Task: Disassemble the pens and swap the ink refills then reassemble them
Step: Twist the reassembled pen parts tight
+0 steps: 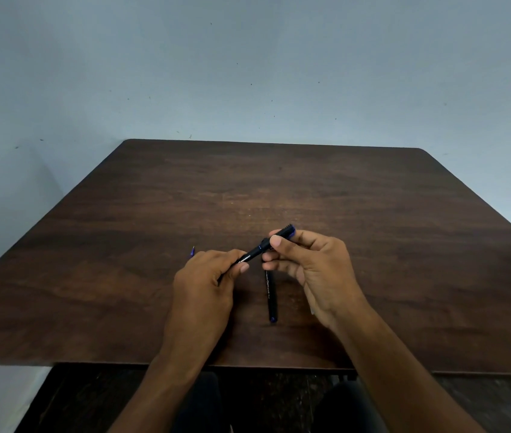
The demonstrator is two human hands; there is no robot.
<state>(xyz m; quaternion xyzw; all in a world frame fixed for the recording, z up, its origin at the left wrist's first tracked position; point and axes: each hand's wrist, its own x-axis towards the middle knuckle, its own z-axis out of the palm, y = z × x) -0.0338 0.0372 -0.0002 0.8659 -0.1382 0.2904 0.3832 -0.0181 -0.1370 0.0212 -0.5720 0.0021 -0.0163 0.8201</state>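
Gripping one black pen (255, 250) at both ends, the person holds it just above the table (373, 245), near the middle and toward the near edge. The left hand (207, 282) has its fingers curled round the barrel's lower end; the right hand (304, 260) pinches the cap end between thumb and fingers. The pen's long axis runs on a slant, rising from the left hand up and away toward the right, so the cap end points to the far right corner.

A second pen (270, 295) lies flat on the table just under the right hand, its length running almost straight toward the near edge, blue tip nearest the person. A small blue piece (192, 250), too small to identify, rests just left of the left hand.

Pulling apart looks like the step in hand. Any pull should follow the slanted axis, the hands drawing away from each other along it. The right hand is nearer the lying pen.
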